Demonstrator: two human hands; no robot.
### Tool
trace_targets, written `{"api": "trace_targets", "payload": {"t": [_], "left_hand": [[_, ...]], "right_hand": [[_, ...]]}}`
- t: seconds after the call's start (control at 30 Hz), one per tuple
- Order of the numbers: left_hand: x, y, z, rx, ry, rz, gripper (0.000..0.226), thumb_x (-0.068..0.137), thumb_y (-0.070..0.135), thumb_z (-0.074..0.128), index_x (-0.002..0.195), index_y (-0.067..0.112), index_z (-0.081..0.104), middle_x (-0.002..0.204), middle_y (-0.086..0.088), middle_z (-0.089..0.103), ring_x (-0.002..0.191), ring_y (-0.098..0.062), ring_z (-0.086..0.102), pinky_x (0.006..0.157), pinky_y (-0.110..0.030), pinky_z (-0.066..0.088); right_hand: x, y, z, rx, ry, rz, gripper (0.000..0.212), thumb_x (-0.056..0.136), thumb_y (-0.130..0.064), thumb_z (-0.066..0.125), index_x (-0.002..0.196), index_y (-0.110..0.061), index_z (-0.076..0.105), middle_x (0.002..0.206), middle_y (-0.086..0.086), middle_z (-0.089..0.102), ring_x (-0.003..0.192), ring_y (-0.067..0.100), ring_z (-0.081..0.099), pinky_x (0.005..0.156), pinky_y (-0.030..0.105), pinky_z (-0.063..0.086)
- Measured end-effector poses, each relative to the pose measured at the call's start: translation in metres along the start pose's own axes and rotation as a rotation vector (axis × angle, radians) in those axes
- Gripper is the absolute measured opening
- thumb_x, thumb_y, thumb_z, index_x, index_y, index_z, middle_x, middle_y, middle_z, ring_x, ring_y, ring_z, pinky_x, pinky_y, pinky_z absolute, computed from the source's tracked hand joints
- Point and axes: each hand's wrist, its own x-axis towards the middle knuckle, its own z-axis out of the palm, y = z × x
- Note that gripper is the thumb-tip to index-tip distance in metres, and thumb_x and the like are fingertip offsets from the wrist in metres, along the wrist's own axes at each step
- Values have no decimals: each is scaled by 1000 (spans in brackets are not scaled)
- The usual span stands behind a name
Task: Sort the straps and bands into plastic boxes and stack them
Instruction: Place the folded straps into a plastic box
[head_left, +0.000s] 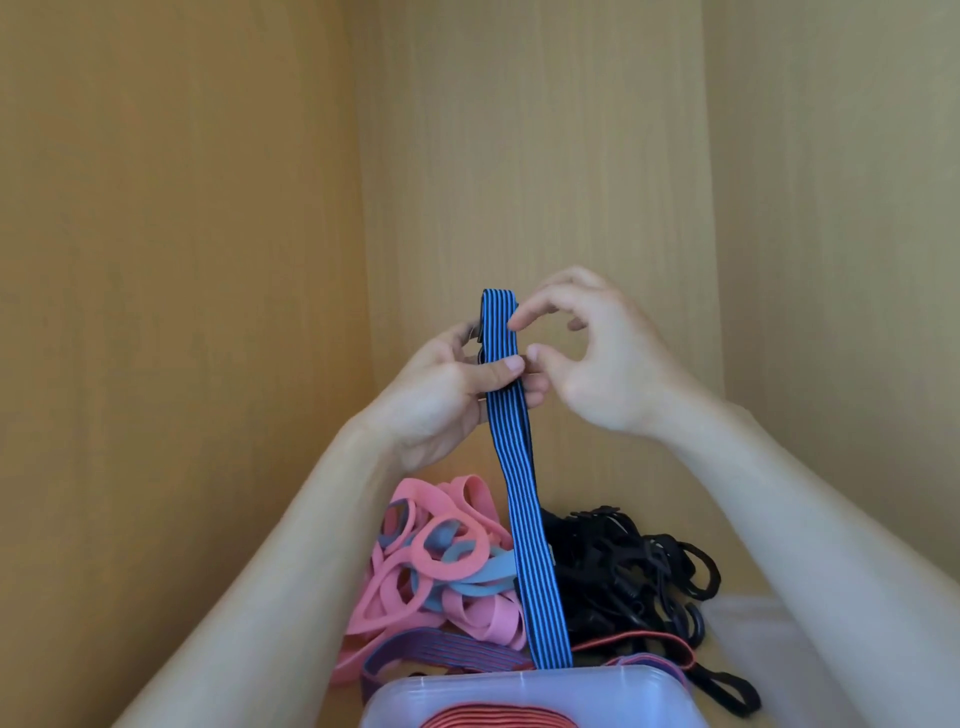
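The left hand (441, 395) pinches the ribbed blue-and-black striped strap (522, 519) upright; the right hand (587, 353), fingers loosely curled, touches its folded top above rubbery pink bands (415, 571).

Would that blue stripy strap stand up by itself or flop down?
Probably flop: the blue striped strap hangs straight only because the left hand pinches it near its top. It looks thin and light, likely stretchy.

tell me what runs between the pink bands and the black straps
The blue striped strap, gripped by the left hand, hangs between the pink bands and black straps toward the plastic box; head view.
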Motion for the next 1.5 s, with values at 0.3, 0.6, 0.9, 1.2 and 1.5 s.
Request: {"api": "trace_targets", "payload": {"t": [0.3,0.6,0.9,1.2,1.5], "left_hand": [[-1,-1,5,125,-59,24,37,98,-5,54,133,0,45,98,-21,71,85,-31,73,80,-38,62],[5,-6,5,244,-78,42,24,98,1,57,121,-3,49,85,-18,71,74,-29,73,71,-34,62],[2,-7,-2,342,-167,-45,26,101,2,54,126,-3,57,102,-22,75,92,-31,74,83,-36,60],[3,-11,2,488,-75,21,13,104,1,48,106,-6,59,67,-4,58,52,-15,55,59,-33,58],[5,-9,2,399,-6,25,19,105,4,46,115,-8,58,74,-10,65,54,-19,58,61,-35,59]], "right_hand": [[9,0,-15,189,-61,174,11,93,-21,70,103,-23,71,99,-11,72,93,3,64,87,21,48],[16,5,-16,251,-129,192,6,94,-16,68,98,-19,72,88,-6,73,71,6,65,66,14,46],[11,12,-21,322,-33,259,9,96,-9,66,97,-17,69,86,-2,68,64,11,63,66,26,52],[11,6,-19,416,-119,241,16,93,-3,67,108,-6,70,91,10,73,73,21,63,64,24,53],[12,10,-6,238,104,127,13,89,-14,68,97,-25,65,87,-4,73,70,20,67,72,38,55]]}}
